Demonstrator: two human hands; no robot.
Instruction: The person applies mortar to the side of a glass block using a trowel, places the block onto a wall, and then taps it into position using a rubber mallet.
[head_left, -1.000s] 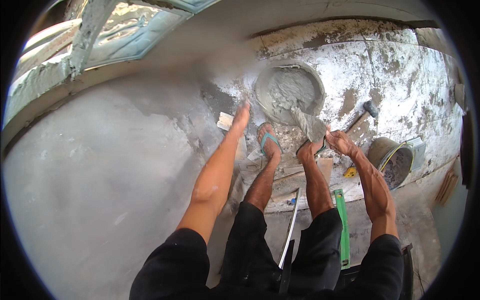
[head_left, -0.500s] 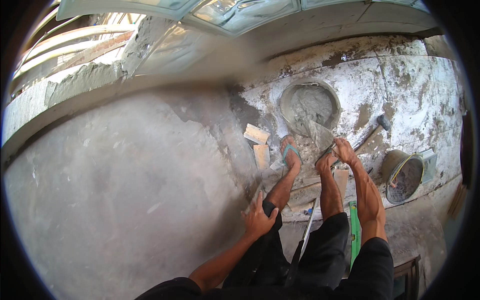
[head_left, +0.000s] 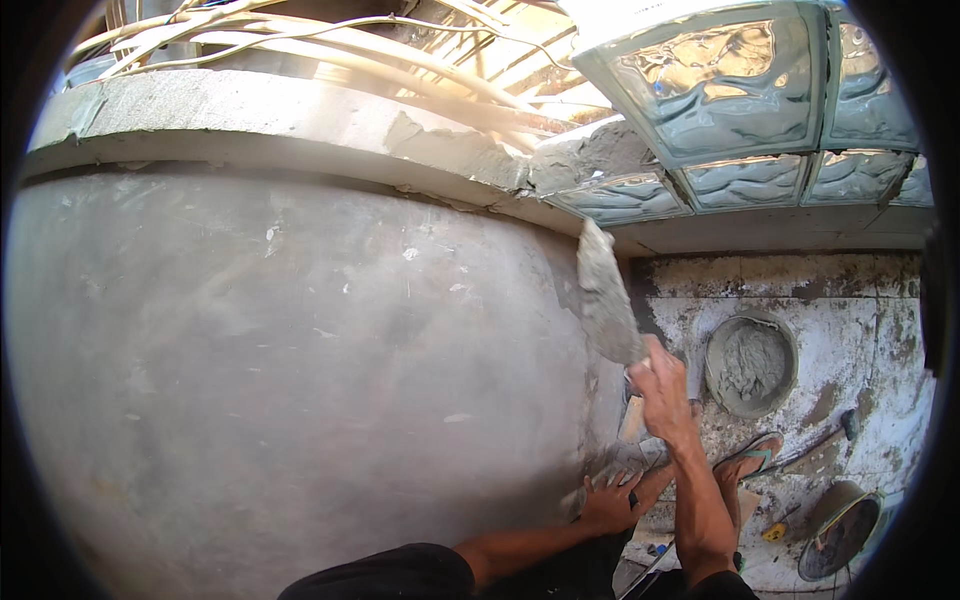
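My right hand [head_left: 662, 392] grips a trowel [head_left: 625, 338], held up in front of me. Its blade points away and carries a long lump of wet grey mortar [head_left: 602, 275]. The tip is near the lower corner of the glass block wall [head_left: 628, 198]; whether they touch I cannot tell. My left hand [head_left: 608, 503] rests on my left knee with its fingers spread, holding nothing. On the floor right of the trowel stands a round bucket [head_left: 711, 362] with grey mortar [head_left: 753, 364] inside.
A concrete ledge [head_left: 270, 105] runs along the far side, with pale poles [head_left: 350, 62] behind it. A hammer [head_left: 849, 425] lies by my sandalled foot [head_left: 750, 455]. At lower right a second bucket [head_left: 838, 510] leans over, near a small yellow tool [head_left: 774, 532].
My right hand has lifted the trowel up and away from the mortar bucket, and mortar now sits on its blade. My view has swung left. My left hand stays on the knee.
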